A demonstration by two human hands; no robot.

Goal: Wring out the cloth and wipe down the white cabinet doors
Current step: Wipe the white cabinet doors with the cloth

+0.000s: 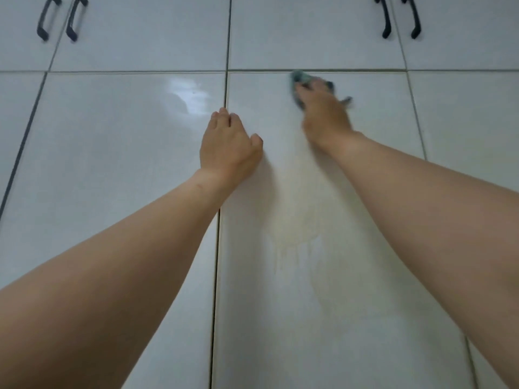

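- Two bare forearms reach in from the bottom corners, both stretched toward the white cabinet doors.
- Nearest door area: lower middle panel, glossy, with a faint yellowish wet patch and drip streaks running down from it, between the two arms.
- Vertical gap between door panels runs up just beside the left wrist.
- Left hand: laid against the door at the vertical gap, fingers curled over loosely, thumb tucked at the right side; holds nothing. Cannot tell if the fingertips hook into the gap.
- Right hand: farther up the same middle panel, motion-blurred, fingers bent down over the cloth and pressing it flat to the door.
- Cloth: teal/dark green, bunched under the right fingers, at the top edge of the middle panel just below the horizontal gap; a bit sticks out past the fingertips on the left and a small tail shows right of the hand.
- Bright glare spot on the left panel, up and left of the left hand.
- Horizontal gap splits lower doors from the upper row.
- Upper doors farthest: pair of black handles at top left, another pair of black handles at top right, all upright.
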